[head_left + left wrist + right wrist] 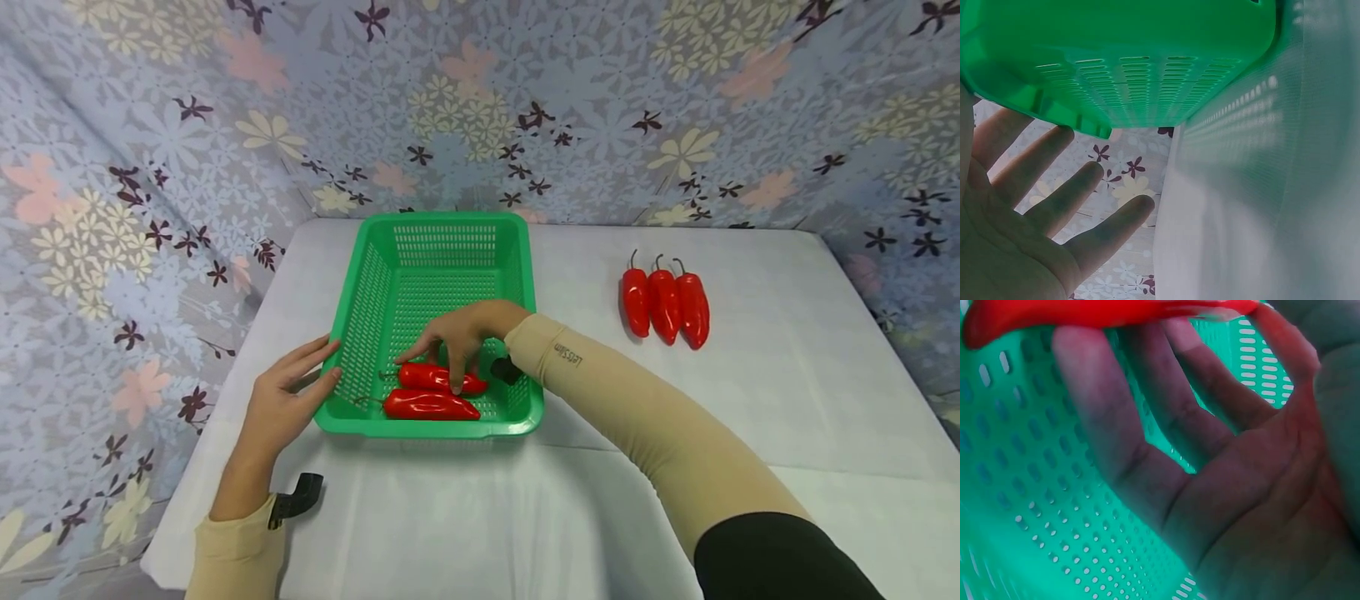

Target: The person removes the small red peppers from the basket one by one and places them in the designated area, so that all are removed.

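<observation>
Inside the green plastic basket (442, 428), near its front wall, two glossy red chili peppers lie crosswise, stems to the left. My right hand (468, 329) reaches in over the right side and pinches the farther chili pepper (423, 377) between thumb and fingers. In the right wrist view, fingertips (1079, 347) meet the underside of that red pepper (1122, 314). The nearer chili pepper (431, 406) lies just in front of my thumb. At the basket's left rim, my left hand (281, 396) touches with fingers extended; the left wrist view shows them spread beside the basket wall (1147, 81).
Three more red chili peppers (664, 304) lie side by side on the white-covered table (750, 392), right of the basket, stems pointing away. Floral fabric (480, 108) hangs behind the table and along the left side.
</observation>
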A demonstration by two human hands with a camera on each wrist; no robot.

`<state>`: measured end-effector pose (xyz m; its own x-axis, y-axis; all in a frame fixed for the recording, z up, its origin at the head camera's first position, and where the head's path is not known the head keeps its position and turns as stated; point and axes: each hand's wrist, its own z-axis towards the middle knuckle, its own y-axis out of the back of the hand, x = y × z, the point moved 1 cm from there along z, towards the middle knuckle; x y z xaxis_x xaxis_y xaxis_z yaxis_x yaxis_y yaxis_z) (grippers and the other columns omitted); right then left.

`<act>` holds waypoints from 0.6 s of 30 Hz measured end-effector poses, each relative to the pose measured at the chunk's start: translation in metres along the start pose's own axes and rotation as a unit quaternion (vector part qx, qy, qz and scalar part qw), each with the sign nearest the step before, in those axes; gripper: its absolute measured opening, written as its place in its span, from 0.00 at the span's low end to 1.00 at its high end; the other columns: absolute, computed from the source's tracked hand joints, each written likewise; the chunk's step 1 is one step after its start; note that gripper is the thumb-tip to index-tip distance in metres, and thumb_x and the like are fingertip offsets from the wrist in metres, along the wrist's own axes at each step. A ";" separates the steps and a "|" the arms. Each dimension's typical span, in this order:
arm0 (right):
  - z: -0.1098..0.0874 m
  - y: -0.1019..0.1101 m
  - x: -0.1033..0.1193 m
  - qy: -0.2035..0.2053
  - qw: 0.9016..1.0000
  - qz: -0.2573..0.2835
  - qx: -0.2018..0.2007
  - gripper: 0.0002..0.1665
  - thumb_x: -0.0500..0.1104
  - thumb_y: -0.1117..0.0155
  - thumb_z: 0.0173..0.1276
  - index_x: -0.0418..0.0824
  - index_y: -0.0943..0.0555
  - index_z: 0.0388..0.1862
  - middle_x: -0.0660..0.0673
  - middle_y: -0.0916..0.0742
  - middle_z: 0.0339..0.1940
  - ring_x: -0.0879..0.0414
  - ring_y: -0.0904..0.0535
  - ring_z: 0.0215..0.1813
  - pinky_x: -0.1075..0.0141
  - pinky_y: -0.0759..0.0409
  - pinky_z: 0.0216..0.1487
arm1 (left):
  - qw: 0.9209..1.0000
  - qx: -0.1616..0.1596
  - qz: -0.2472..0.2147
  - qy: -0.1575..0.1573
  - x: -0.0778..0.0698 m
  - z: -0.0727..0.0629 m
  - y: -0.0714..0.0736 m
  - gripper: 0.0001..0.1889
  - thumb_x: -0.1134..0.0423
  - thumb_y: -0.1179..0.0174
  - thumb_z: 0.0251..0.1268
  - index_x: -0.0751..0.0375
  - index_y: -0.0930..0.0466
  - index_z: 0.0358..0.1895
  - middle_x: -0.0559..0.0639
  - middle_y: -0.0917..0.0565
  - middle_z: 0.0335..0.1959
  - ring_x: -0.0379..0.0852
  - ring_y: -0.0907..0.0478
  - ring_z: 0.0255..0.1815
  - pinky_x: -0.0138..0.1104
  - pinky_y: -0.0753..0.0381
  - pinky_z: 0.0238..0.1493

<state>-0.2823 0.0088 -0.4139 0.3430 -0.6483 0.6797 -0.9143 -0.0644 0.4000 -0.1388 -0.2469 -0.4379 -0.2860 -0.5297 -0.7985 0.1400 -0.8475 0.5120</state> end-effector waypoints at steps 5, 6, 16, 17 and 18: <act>-0.003 0.001 0.002 -0.008 1.000 0.025 0.002 0.54 0.30 0.21 0.55 0.61 0.31 0.76 0.46 0.20 0.56 0.50 0.17 0.44 0.56 0.11 0.42 | 1.000 0.001 -0.001 -0.002 0.000 0.001 0.001 0.22 0.70 0.33 0.66 0.63 0.20 0.64 0.54 0.23 0.67 0.55 0.29 0.69 0.52 0.20 0.57; -0.004 0.001 0.002 -0.008 1.000 0.023 0.002 0.54 0.30 0.21 0.55 0.60 0.31 0.76 0.45 0.20 0.56 0.50 0.17 0.42 0.56 0.11 0.42 | 1.000 0.001 0.001 -0.002 0.000 0.000 0.002 0.22 0.70 0.33 0.66 0.63 0.20 0.64 0.55 0.23 0.67 0.55 0.29 0.69 0.53 0.20 0.56; -0.008 -0.002 -0.001 -0.011 0.999 0.028 -0.015 0.53 0.30 0.22 0.55 0.61 0.31 0.76 0.44 0.22 0.57 0.50 0.17 0.39 0.55 0.11 0.39 | 1.000 0.000 -0.003 0.005 -0.005 -0.001 -0.002 0.22 0.72 0.33 0.65 0.63 0.19 0.63 0.53 0.22 0.66 0.34 0.30 0.66 0.38 0.19 0.56; -0.009 -0.002 -0.001 -0.011 0.999 0.032 -0.015 0.53 0.30 0.22 0.55 0.61 0.31 0.76 0.44 0.23 0.58 0.50 0.16 0.40 0.55 0.11 0.39 | 1.000 0.000 -0.004 0.006 -0.006 -0.002 -0.002 0.22 0.72 0.33 0.65 0.62 0.19 0.63 0.53 0.22 0.66 0.32 0.29 0.65 0.35 0.19 0.56; -0.009 -0.002 -0.002 -0.011 0.999 0.036 -0.017 0.53 0.30 0.22 0.55 0.61 0.31 0.76 0.44 0.23 0.58 0.49 0.16 0.41 0.55 0.11 0.39 | 1.000 0.001 -0.005 0.006 -0.006 -0.002 -0.002 0.22 0.72 0.33 0.66 0.62 0.19 0.63 0.53 0.22 0.66 0.31 0.30 0.65 0.32 0.20 0.56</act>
<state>-0.2794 0.0172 -0.4100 0.2724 -0.6664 0.6941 -0.9284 0.0075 0.3716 -0.1354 -0.2417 -0.4348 -0.2756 -0.5221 -0.8071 0.1361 -0.8524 0.5049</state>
